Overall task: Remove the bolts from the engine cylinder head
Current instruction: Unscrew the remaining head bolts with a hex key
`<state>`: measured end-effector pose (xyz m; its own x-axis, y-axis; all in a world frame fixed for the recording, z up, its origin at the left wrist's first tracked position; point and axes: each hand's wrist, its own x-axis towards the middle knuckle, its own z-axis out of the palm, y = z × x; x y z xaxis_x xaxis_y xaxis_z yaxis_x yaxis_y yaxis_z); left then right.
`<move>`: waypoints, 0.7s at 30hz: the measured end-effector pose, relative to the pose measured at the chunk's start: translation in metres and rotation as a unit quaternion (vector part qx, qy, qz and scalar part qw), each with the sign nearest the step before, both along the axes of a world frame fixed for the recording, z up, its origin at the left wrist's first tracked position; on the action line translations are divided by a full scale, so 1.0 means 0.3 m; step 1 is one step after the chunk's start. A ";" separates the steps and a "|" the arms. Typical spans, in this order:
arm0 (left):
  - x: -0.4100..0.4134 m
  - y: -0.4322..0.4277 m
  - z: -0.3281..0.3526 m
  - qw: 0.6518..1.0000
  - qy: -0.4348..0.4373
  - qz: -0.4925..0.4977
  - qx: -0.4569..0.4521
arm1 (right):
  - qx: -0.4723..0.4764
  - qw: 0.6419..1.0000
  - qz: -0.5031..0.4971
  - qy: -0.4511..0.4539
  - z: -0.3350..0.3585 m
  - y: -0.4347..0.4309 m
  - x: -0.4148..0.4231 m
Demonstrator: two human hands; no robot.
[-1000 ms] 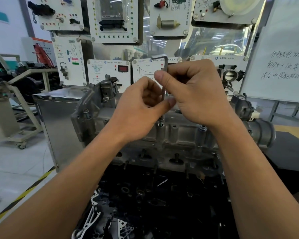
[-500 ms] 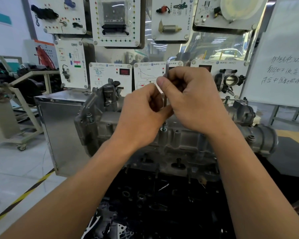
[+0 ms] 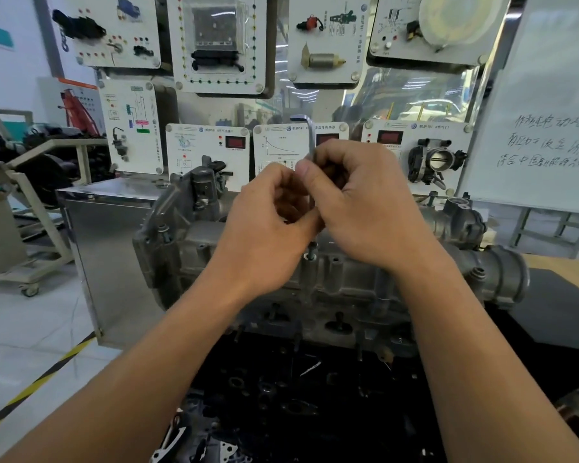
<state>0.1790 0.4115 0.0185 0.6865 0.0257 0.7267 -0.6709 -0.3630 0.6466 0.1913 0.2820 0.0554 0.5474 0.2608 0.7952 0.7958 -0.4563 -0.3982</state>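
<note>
Turning hex key (image 3: 311, 138) onward between left hand (image 3: 264, 225) and right hand (image 3: 365, 202)

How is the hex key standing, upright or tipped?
Upright: the hex key runs vertically from its bent top, between the left hand and right hand, down to the bolt in the cylinder head.

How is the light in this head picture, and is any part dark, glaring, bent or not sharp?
Head view: soft even light on the left hand and right hand, no hard shadows; the engine parts below the cylinder head are nearly black; reflections wash the glass panel; the wide lens tilts the whiteboard edge; the hex key looks slightly soft.
</note>
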 end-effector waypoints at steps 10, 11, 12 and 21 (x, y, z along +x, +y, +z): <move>-0.011 0.008 0.011 0.998 0.005 0.053 0.033 | -0.002 1.000 0.017 0.014 -0.003 0.010 -0.011; -0.014 0.009 0.014 0.999 0.017 0.034 0.039 | -0.002 1.000 0.017 0.017 -0.002 0.008 -0.013; -0.018 0.014 0.014 0.998 0.032 0.005 0.049 | -0.003 1.000 0.015 0.019 0.000 0.005 -0.014; -0.015 0.009 0.010 0.998 0.007 0.054 0.025 | -0.021 1.000 0.009 0.018 0.000 0.000 -0.020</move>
<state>0.1743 0.4141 0.0216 0.6914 0.0646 0.7195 -0.6172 -0.4648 0.6349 0.1854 0.2821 0.0554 0.5705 0.3043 0.7629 0.7896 -0.4589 -0.4074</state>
